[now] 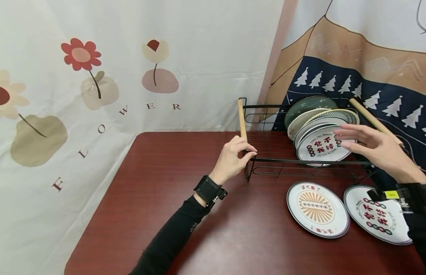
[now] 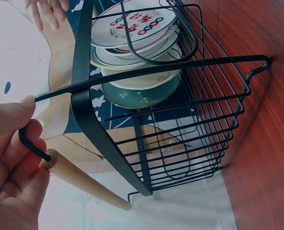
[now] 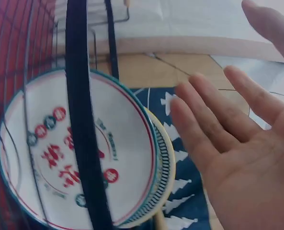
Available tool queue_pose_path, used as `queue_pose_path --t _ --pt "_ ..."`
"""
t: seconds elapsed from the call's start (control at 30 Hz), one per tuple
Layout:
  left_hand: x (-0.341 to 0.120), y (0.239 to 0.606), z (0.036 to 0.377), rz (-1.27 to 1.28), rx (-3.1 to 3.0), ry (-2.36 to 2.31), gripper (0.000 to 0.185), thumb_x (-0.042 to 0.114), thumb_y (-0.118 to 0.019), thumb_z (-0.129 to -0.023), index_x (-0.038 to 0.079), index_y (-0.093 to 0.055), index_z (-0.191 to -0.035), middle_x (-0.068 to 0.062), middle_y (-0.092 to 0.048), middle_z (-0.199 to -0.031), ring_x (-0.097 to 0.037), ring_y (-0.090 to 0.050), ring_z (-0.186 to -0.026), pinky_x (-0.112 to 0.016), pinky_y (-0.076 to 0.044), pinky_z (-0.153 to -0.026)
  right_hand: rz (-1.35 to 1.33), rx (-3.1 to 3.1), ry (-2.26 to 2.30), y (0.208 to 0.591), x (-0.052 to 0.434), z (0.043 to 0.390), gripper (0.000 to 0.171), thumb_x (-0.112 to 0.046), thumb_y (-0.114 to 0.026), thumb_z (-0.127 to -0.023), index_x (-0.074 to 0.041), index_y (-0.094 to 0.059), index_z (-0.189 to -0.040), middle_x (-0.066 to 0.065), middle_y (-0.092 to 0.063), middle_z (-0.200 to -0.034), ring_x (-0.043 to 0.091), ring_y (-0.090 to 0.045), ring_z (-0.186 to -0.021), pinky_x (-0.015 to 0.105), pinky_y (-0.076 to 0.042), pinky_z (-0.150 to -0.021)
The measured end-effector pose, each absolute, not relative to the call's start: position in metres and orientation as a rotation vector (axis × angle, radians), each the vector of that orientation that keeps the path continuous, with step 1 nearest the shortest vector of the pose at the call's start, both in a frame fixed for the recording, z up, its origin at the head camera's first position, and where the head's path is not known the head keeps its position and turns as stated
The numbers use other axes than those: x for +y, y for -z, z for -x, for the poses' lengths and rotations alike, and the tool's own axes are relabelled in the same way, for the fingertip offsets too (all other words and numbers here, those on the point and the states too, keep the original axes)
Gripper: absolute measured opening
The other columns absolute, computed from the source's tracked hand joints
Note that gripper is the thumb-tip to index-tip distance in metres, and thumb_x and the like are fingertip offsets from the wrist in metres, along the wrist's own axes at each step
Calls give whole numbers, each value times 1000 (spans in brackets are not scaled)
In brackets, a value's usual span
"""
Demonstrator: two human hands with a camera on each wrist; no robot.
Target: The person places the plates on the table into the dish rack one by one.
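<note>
A black wire dish rack with wooden side handles stands at the back right of the table. My left hand pinches the rack's wire at its front left corner, beside the left wooden handle. Several plates lean in the rack's right part, the front one a white plate with red characters and a green rim. Behind them is a dark green plate. My right hand holds nothing; its fingers are extended close by the plates, overlapping the front one's edge in the head view.
Two white printed plates, a sunburst one and one with red characters, lie on the red-brown table in front of the rack. A flower-printed curtain hangs behind. The right wooden handle is near my right hand.
</note>
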State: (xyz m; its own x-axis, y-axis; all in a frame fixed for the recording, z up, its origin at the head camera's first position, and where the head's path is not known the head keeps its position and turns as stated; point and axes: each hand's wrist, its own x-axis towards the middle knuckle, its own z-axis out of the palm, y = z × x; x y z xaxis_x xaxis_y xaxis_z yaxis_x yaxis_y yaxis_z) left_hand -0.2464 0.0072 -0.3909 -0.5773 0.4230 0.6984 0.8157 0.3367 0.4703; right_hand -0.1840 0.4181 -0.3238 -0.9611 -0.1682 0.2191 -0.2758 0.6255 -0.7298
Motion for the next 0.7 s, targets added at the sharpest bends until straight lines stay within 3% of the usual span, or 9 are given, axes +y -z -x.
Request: queue_pose_path --t 0.17,0.27,0.43,0.57,0.7 --pt "10 391 246 1081 -2142 1135 6 16 -75 -95 11 -79 -96 1 -60 -85 -17 -47 -79 -21 -36 -69 -385 -2799 -1228 331 423 164 52 -12 -58 -105 -15 -44 -155 -13 -64 -137 -12 -61 -118 4 -46 -85" --pt "11 392 245 1072 -2142 1135 6 15 -75 -94 11 -79 -96 1 -60 -84 -18 -46 -78 -20 -36 -69 -409 -2852 -1217 338 427 156 45 -11 -56 -106 -10 -51 -150 -9 -70 -131 -4 -68 -112 7 -49 -86" --pt "11 394 244 1065 -2156 1129 6 16 -75 -95 12 -79 -96 1 -60 -85 -16 -46 -79 -20 -35 -69 -479 -2962 -1250 359 435 144 37 -7 -55 -106 -3 -56 -142 -11 -73 -124 3 -73 -107 15 -55 -82" --pt "10 394 244 1063 -2147 1135 5 15 -75 -94 12 -79 -96 1 -60 -86 -18 -47 -80 -22 -36 -70 -450 -3057 -1218 376 440 140 35 -13 -58 -105 -5 -60 -139 -17 -72 -123 -1 -71 -106 16 -55 -80" --pt "8 393 244 1060 -2157 1130 5 16 -75 -95 13 -79 -96 1 -61 -86 -18 -47 -81 -22 -36 -70 -345 -3196 -1101 389 441 140 37 -27 -60 -105 -10 -63 -138 -7 -73 -126 -10 -66 -103 18 -55 -78"
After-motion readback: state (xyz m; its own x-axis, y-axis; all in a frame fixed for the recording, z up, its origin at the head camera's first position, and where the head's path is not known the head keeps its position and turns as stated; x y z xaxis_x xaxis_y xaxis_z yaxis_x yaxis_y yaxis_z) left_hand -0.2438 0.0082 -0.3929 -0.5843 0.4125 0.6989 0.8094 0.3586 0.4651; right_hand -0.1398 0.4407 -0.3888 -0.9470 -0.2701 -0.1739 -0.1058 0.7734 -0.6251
